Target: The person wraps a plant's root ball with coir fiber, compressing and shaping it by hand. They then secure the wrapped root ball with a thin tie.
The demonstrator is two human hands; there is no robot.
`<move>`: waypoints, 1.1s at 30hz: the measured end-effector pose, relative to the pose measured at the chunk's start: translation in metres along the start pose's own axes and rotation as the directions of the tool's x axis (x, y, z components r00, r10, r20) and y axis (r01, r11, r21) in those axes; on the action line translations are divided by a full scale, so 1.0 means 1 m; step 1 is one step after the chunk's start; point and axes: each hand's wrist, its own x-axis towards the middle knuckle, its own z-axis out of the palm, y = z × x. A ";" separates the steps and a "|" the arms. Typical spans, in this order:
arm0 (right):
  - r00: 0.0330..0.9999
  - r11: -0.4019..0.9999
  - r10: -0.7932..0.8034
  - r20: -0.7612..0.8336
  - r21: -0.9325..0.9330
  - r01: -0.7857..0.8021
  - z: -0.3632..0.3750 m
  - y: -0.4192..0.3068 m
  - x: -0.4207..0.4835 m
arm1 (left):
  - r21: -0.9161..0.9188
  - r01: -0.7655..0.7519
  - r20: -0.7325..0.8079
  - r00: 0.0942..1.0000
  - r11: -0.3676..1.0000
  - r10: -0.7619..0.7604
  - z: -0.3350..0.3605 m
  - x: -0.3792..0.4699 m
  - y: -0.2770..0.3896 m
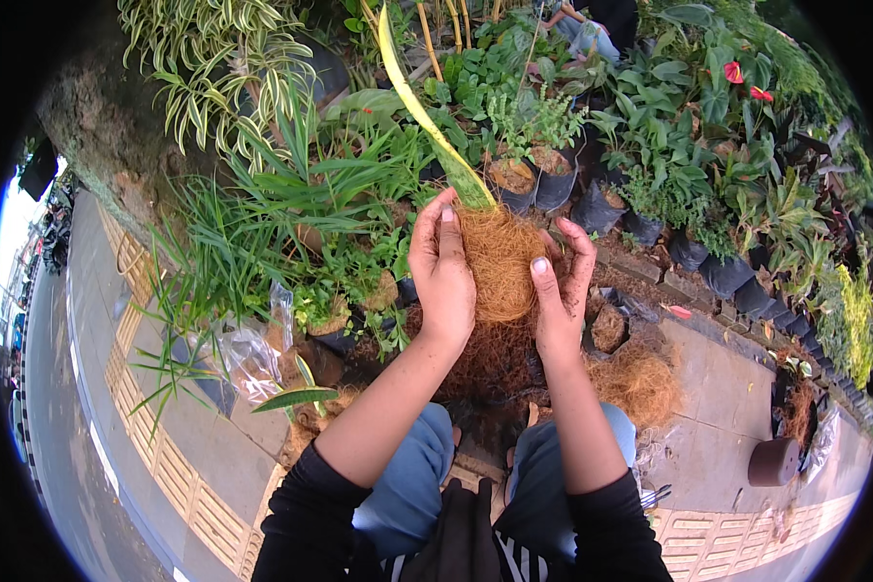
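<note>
My left hand [442, 269] presses against the left side of a root ball wrapped in coconut fibre [500, 265], its thumb near the top. On the other side, my right hand [564, 284] rests with its thumb at the wrapped ball and its fingers curled behind. Both hands are dirt-stained. A single long snake plant leaf [447, 156], green with yellow edges, rises from the ball and leans up to the left. Below the hands lies dark brown fibrous material [491, 356]. A loose heap of coconut fibre [636, 378] sits to the right, beside my knee.
Plants in black polybags [596, 207] line the bed ahead and right. Clear plastic [247, 360] and another snake plant [298, 396] lie left. A brown pot [773, 462] stands right on the pavement [720, 378]. A road [65, 407] runs far left. Another person's clothed leg [586, 36] shows at the top.
</note>
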 end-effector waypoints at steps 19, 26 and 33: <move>0.905 0.917 0.332 0.265 0.136 -0.376 -0.009 -0.018 -0.003 | -0.151 0.309 0.421 0.880 0.939 -0.222 -0.006 -0.001 -0.002; 0.962 0.925 0.258 0.087 0.266 -0.272 0.000 0.002 -0.007 | -0.121 0.124 0.236 0.967 0.985 -0.093 -0.001 -0.009 0.000; 0.983 0.952 -0.157 0.100 -0.250 0.177 0.015 0.002 -0.013 | -0.043 0.018 -0.005 1.000 0.999 -0.018 0.012 -0.005 0.000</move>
